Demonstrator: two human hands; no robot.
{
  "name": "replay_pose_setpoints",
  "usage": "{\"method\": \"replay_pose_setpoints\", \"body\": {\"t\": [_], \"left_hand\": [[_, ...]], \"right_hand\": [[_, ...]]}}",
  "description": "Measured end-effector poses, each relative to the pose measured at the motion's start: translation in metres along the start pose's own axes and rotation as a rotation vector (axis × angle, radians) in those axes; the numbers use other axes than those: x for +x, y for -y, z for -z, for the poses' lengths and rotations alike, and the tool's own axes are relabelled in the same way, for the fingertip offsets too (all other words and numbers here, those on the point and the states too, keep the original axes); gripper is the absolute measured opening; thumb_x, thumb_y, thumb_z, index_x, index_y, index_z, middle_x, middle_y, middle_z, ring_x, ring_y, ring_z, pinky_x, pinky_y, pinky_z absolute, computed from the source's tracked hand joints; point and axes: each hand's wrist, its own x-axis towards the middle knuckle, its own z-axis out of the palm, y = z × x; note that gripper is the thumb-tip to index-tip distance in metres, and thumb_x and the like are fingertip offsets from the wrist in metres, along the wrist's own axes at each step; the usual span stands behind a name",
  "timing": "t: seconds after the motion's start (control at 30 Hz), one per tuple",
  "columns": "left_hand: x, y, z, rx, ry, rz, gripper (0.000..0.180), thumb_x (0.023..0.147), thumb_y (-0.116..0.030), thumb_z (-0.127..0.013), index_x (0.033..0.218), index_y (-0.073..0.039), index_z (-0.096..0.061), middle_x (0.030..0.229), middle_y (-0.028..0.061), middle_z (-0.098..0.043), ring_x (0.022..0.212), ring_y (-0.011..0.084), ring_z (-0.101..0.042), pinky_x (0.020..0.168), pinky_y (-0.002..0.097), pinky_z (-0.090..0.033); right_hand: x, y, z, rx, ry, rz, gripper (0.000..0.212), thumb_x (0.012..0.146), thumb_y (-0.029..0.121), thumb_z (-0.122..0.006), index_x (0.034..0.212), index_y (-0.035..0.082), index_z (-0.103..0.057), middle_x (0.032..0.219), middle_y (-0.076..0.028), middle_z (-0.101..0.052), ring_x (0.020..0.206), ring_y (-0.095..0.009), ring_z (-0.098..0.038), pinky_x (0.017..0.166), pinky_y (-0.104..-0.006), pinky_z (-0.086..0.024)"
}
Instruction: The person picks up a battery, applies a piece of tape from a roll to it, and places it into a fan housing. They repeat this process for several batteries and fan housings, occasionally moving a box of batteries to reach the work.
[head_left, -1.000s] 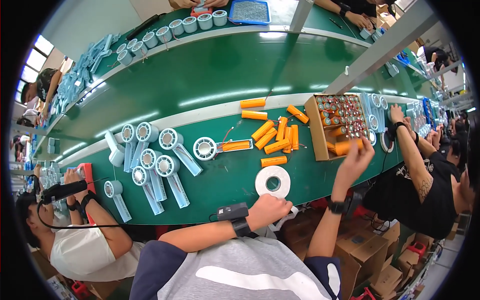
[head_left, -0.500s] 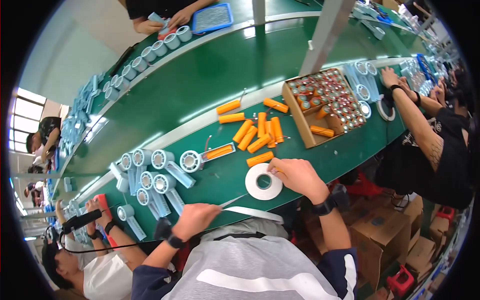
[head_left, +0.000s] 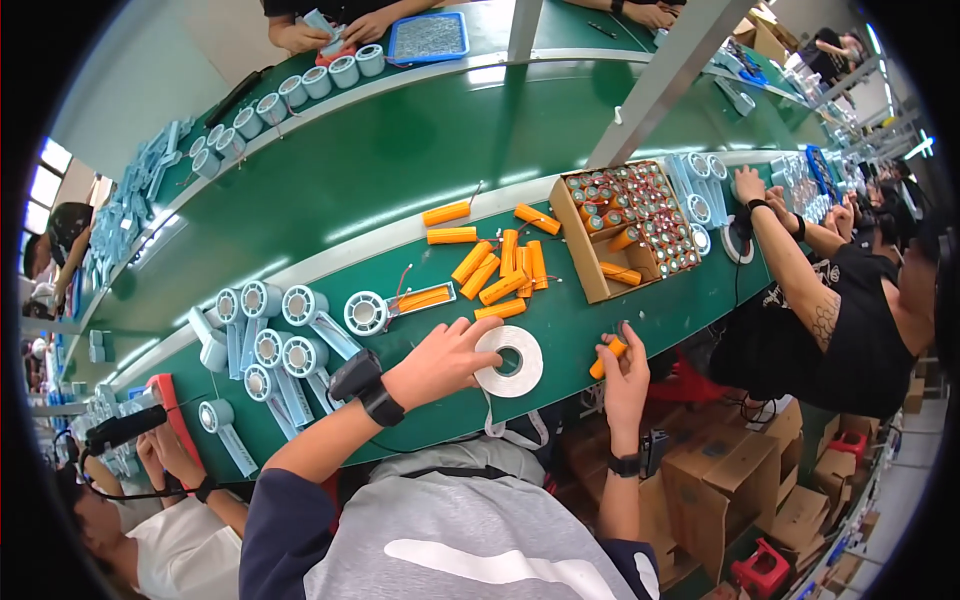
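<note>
My left hand [head_left: 445, 358] reaches over the bench with its fingers spread, fingertips at the left edge of a white tape roll [head_left: 530, 345]. A loose strip of white tape [head_left: 525, 432] hangs from the roll over the bench edge toward my lap. To the right of the roll, my right hand [head_left: 627, 385] is closed on an orange cylindrical battery [head_left: 608, 358], held near the front edge. Beyond the roll lie several loose orange batteries [head_left: 472, 262]. A light-blue fan housing [head_left: 368, 313] has an orange battery [head_left: 424, 298] lying in its open handle.
A cardboard box [head_left: 585, 255] of batteries stands behind, at right. Light-blue handheld fans [head_left: 303, 356] are grouped at left. A metal post [head_left: 660, 95] rises at the back. Co-workers sit on both sides; one's arm [head_left: 800, 240] rests on the bench at right. Cartons [head_left: 720, 480] stand below.
My left hand has left the tape strip and moved right to the roll. The right hand has drawn off the roll to the right, and a battery now shows in it. The strip hangs down.
</note>
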Motion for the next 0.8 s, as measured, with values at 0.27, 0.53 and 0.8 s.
{"method": "replay_pose_setpoints", "body": {"t": [0.27,0.53,0.8], "left_hand": [[-0.037,-0.012,-0.004,-0.264,-0.337,0.040,0.040,0.066,-0.013,-0.087,0.102,-0.014,-0.069,0.145,0.0116,-0.046,0.114,0.0326,-0.058,0.091,0.0403,-0.053],[-0.079,-0.014,-0.028,-0.432,-0.570,0.206,0.041,0.065,-0.008,-0.088,0.100,-0.010,-0.067,0.153,0.0168,-0.038,0.118,0.0351,-0.060,0.092,0.0390,-0.056],[-0.071,-0.012,-0.029,-0.545,-0.570,0.218,0.039,0.069,-0.011,-0.087,0.101,-0.010,-0.064,0.151,0.0251,-0.035,0.124,0.0413,-0.054,0.096,0.0426,-0.052]], "right_hand": [[0.021,0.029,-0.014,-1.416,0.386,0.728,0.040,0.091,0.010,-0.067,0.130,0.003,-0.058,0.102,-0.015,-0.062,0.090,-0.032,-0.061,0.077,-0.0394,-0.051],[0.037,0.037,-0.007,-1.062,0.503,0.108,0.049,0.087,0.018,-0.074,0.131,0.006,-0.057,0.081,-0.012,-0.062,0.067,-0.031,-0.061,0.059,-0.0400,-0.050],[0.000,0.007,-0.041,-1.357,0.350,0.752,0.044,0.090,0.018,-0.070,0.128,0.003,-0.054,0.068,-0.011,-0.057,0.055,-0.026,-0.057,0.055,-0.0371,-0.048]]}}
